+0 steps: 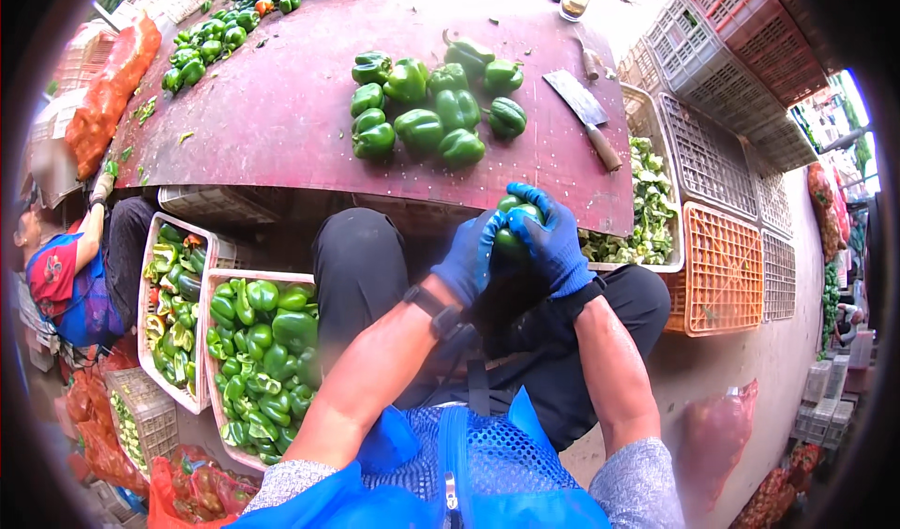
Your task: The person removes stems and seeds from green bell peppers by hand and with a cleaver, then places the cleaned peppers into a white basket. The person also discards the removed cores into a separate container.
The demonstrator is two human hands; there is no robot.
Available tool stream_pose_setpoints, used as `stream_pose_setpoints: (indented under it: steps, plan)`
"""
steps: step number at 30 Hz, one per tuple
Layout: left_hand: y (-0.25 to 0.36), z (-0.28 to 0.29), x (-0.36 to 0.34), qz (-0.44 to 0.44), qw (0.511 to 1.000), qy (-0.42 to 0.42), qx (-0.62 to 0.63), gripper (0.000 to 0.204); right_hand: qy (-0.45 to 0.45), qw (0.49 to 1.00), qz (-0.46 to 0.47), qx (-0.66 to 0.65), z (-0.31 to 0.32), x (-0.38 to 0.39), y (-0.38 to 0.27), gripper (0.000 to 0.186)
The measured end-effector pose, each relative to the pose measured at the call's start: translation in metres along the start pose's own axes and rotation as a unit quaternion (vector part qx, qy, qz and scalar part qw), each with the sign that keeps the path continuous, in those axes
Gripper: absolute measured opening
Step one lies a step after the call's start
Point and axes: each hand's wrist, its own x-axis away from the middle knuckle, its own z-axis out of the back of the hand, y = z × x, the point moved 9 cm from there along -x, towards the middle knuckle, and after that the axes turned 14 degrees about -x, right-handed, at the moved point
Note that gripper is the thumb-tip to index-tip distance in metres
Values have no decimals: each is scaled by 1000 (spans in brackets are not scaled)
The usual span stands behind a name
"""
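Far left, a co-worker (80, 285) is sitting by the table (281, 98), reaching an arm toward its edge; the body is warping at the lens rim, and that hand's grip is too small to read. Next, a pale crate (178, 395) is holding mixed peppers, some cut, red bits showing. Just right of it, a second crate (262, 274) is carrying green peppers; the wearer's left forearm is covering part of its lower right side. On the table, a cluster of whole peppers (457, 109) is sitting forward of the hands. Left hand (472, 255), blue glove, is curling round the left side of a green pepper (511, 245): narrow grip, thumb position unclear. Pepper is sitting between both hands, above the lap, just off the table's near edge. Mostly gloves are showing, so can't tell whether it's one pepper or two pressed together. Right hand (553, 243), same glove, is closing from the right, a finger hooking over the top. Undersides are hiding; a dark patch below is merging with the trousers, can't make it out. Right of that, a cleaver (576, 98) is lying near the table's right edge. Beyond, a crate (669, 187) is holding green trimmings, the table corner covering part of it. An orange crate (722, 266) is standing beside it.
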Motion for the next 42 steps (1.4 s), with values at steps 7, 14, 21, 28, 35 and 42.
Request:
stream_pose_setpoints:
  steps: [7, 14, 21, 28, 35, 42]
  plan:
    - [-28, -11, -2, 87, 982, 43, 163, 30, 3, 1000, 21, 7, 5, -1, -1, 42]
    - [-25, -16, 2, 119, 964, 52, 233, 32, 16, 999, 10, -45, 12, -2, 9, 39]
    - [-36, -20, 5, 139, 954, 73, 256, 23, 30, 993, 5, -116, 16, -4, 11, 38]
    - [-54, -25, 3, 169, 944, 43, 279, 24, 51, 991, 8, -126, 20, -6, 12, 36]
    - [-34, -25, 9, 175, 927, 33, 330, 24, 63, 989, 17, -132, 20, -3, 2, 31]
    - [-35, -26, 10, 166, 930, 25, 328, 27, 53, 987, 17, -151, 27, -12, 15, 27]
